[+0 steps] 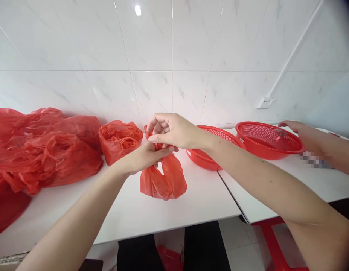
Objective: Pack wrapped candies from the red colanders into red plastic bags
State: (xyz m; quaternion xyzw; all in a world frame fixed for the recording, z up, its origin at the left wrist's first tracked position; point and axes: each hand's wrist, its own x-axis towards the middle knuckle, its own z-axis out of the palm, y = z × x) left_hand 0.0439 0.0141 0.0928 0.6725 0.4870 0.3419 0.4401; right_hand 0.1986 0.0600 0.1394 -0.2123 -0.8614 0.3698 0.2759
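Observation:
A red plastic bag (164,180) hangs just over the white table, gathered at its top between my two hands. My left hand (148,155) is closed around the gathered neck from the left, its thumb pointing right. Just above it, my right hand (171,131) pinches the upper part of the bag, with thumb and forefinger together and the other fingers curled. The two hands overlap, so part of the bag's neck is hidden. A light gap shows between the bag's handles below my left hand.
A round red plastic bundle (120,141) and a heap of filled red bags (50,150) lie on the left of the white table (129,222). To the right are red mesh baskets (204,160) (270,150). Another person's hand (293,126) reaches over the farther basket. A red stool (273,244) stands below.

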